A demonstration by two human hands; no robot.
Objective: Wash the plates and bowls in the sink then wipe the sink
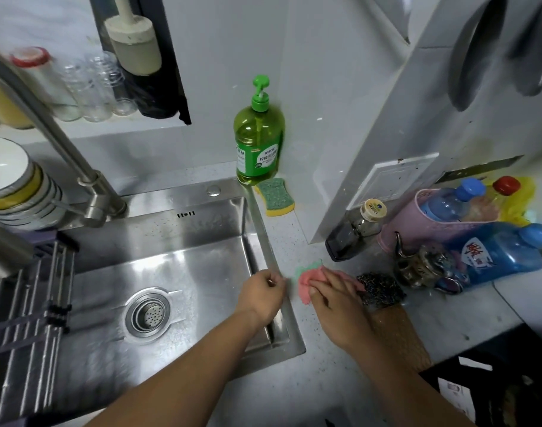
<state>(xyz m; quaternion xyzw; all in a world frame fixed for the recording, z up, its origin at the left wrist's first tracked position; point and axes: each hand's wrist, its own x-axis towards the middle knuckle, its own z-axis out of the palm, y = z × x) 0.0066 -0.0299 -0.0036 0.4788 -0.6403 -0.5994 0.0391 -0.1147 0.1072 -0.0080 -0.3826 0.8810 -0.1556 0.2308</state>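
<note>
The steel sink (202, 241) holds no dishes; its drain strainer (147, 315) shows in the middle. A stack of washed bowls and plates (14, 186) stands at the far left beside the faucet (63, 155). My right hand (334, 303) presses a pink and green cloth (306, 280) flat on the counter just right of the sink rim. My left hand (260, 294) rests on the sink's right rim with its fingers curled, nothing visible in them.
A green dish soap bottle (259, 140) and a green-yellow sponge (276, 197) sit behind the sink corner. A steel wool scrubber (379, 289), a dark bottle (356, 232), a blue detergent bottle (504, 251) and a pink basket (417, 217) crowd the right counter. A drying rack (26, 309) covers the sink's left side.
</note>
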